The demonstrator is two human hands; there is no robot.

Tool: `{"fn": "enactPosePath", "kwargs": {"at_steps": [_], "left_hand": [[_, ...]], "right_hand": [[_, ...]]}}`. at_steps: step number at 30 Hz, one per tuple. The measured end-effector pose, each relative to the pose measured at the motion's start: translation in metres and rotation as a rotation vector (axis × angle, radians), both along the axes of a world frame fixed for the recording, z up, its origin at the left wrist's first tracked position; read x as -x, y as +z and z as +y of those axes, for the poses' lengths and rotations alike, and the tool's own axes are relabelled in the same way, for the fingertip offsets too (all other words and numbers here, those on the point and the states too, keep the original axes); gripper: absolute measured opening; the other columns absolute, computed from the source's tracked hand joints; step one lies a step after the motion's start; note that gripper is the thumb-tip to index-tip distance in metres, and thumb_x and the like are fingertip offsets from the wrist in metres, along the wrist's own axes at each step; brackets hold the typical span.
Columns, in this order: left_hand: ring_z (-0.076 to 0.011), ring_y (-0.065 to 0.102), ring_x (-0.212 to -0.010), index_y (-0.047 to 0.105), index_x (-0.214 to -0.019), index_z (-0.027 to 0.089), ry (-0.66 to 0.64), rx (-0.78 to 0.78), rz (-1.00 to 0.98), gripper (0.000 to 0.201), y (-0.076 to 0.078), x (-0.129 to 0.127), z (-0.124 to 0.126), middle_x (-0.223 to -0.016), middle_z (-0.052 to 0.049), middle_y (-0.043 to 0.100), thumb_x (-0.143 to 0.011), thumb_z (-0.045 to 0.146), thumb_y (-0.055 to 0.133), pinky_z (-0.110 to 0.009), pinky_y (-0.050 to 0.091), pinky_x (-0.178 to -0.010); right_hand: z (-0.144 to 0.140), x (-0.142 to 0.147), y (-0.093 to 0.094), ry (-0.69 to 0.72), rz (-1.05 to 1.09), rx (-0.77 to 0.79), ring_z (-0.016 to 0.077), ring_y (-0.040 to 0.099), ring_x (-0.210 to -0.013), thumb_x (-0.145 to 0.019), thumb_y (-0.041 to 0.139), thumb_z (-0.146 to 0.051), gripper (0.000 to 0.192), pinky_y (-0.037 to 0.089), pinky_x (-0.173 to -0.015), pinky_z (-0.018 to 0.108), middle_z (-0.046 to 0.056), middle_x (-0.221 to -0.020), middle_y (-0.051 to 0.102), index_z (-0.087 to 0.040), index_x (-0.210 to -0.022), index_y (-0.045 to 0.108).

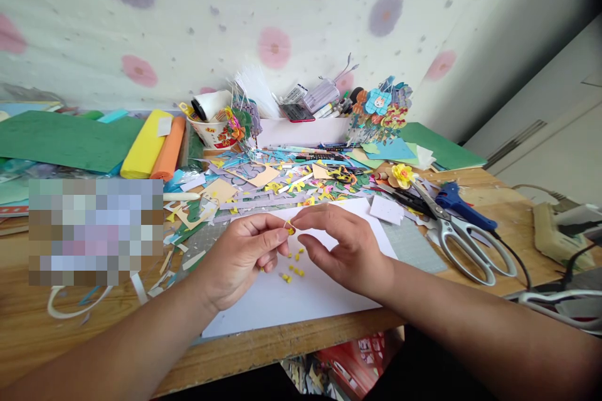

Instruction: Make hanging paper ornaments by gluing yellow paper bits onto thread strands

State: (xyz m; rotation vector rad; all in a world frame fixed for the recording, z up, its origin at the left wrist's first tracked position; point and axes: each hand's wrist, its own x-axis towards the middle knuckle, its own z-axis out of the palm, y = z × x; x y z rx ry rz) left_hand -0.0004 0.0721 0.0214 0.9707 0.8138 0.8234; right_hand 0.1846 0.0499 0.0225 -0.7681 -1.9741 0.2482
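My left hand (249,250) is closed in a pinch above the white sheet of paper (263,307). Between its thumb and forefinger sits a small yellow paper piece (291,231), with a thin white curl beside it; fingers partly hide both. My right hand (343,244) comes in from the other side, its forefinger tip at or very near the yellow piece. A gap separates that hand's thumb from its forefinger, and I see nothing held there. Several tiny yellow bits (294,269) lie on the white sheet under the hands.
Paper scraps (244,182) cover the table behind the sheet. Silver-handled scissors (465,244), a blue glue gun (463,203) and a yellow paper flower (402,175) lie right. A paper tub (214,135) stands at the back; yellow (145,144) and orange rolls (168,147) lie left.
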Motion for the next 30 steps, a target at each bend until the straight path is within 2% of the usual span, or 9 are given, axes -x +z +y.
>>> {"fn": "enactPosePath", "kwargs": {"at_steps": [3, 12, 19, 21, 23, 26, 28, 30], "left_hand": [[-0.0037, 0.036, -0.044, 0.071, -0.072, 0.017, 0.001, 0.005, -0.003, 0.018, 0.001, 0.000, 0.000, -0.057, 0.001, 0.061, -0.068, 0.030, 0.081, -0.018, 0.030, -0.043], [-0.0041, 0.038, -0.044, 0.070, -0.069, 0.016, -0.012, -0.021, -0.003, 0.018, 0.000, 0.000, -0.001, -0.058, 0.000, 0.061, -0.069, 0.032, 0.080, -0.018, 0.032, -0.043], [-0.0047, 0.040, -0.044, 0.071, -0.068, 0.016, -0.003, -0.046, 0.029, 0.018, 0.002, 0.000, 0.000, -0.057, -0.001, 0.062, -0.069, 0.032, 0.080, -0.018, 0.034, -0.043], [-0.0045, 0.041, -0.044, 0.071, -0.067, 0.016, -0.010, -0.042, 0.022, 0.019, 0.002, 0.001, 0.001, -0.057, 0.000, 0.062, -0.069, 0.032, 0.080, -0.018, 0.034, -0.043], [-0.0038, 0.039, -0.044, 0.070, -0.067, 0.016, -0.002, -0.028, 0.010, 0.019, 0.003, 0.001, 0.002, -0.057, 0.001, 0.062, -0.069, 0.031, 0.080, -0.018, 0.034, -0.044], [-0.0033, 0.039, -0.043, 0.068, -0.067, 0.016, 0.030, -0.013, -0.003, 0.019, 0.004, 0.002, 0.002, -0.056, 0.001, 0.062, -0.069, 0.030, 0.081, -0.018, 0.033, -0.044], [-0.0034, 0.039, -0.043, 0.067, -0.067, 0.015, 0.044, -0.007, -0.008, 0.021, 0.005, 0.002, 0.002, -0.056, 0.001, 0.062, -0.068, 0.031, 0.081, -0.018, 0.032, -0.044], [-0.0036, 0.038, -0.042, 0.067, -0.066, 0.015, 0.051, -0.005, -0.023, 0.023, 0.004, 0.001, 0.002, -0.055, 0.000, 0.062, -0.067, 0.032, 0.082, -0.019, 0.032, -0.043]], "right_hand": [[0.001, -0.002, 0.000, 0.017, 0.003, -0.017, 0.0167, 0.066, -0.092, -0.088, 0.056, -0.007, 0.019, 0.057, -0.081, 0.031, 0.008, -0.095, 0.066, -0.020, -0.100, 0.062], [0.000, -0.004, -0.002, 0.000, -0.102, -0.051, 0.0168, 0.064, -0.091, -0.086, 0.052, -0.005, 0.025, 0.056, -0.077, 0.030, 0.007, -0.095, 0.063, -0.022, -0.100, 0.064], [-0.001, 0.000, -0.002, 0.048, -0.031, -0.001, 0.0169, 0.063, -0.090, -0.086, 0.054, -0.006, 0.021, 0.056, -0.078, 0.031, 0.007, -0.093, 0.064, -0.021, -0.098, 0.062], [-0.001, -0.004, 0.001, 0.058, -0.035, 0.023, 0.0170, 0.064, -0.091, -0.087, 0.055, -0.007, 0.020, 0.056, -0.078, 0.031, 0.008, -0.094, 0.065, -0.020, -0.101, 0.062], [0.001, -0.020, 0.004, 0.035, -0.078, 0.038, 0.0180, 0.064, -0.094, -0.088, 0.057, -0.010, 0.019, 0.056, -0.081, 0.032, 0.010, -0.098, 0.065, -0.019, -0.104, 0.062], [0.005, -0.076, 0.011, -0.163, -0.197, 0.070, 0.0210, 0.065, -0.097, -0.089, 0.061, -0.018, 0.018, 0.054, -0.084, 0.036, 0.011, -0.103, 0.066, -0.021, -0.106, 0.063], [0.004, -0.131, 0.013, -0.431, -0.300, 0.145, 0.0234, 0.066, -0.094, -0.088, 0.062, -0.022, 0.018, 0.053, -0.081, 0.037, 0.014, -0.108, 0.067, -0.022, -0.105, 0.067], [0.004, -0.191, 0.008, -0.815, -0.409, 0.194, 0.0236, 0.067, -0.075, -0.084, 0.068, -0.026, 0.019, 0.050, -0.066, 0.039, 0.018, -0.103, 0.069, -0.022, -0.102, 0.070]]}}
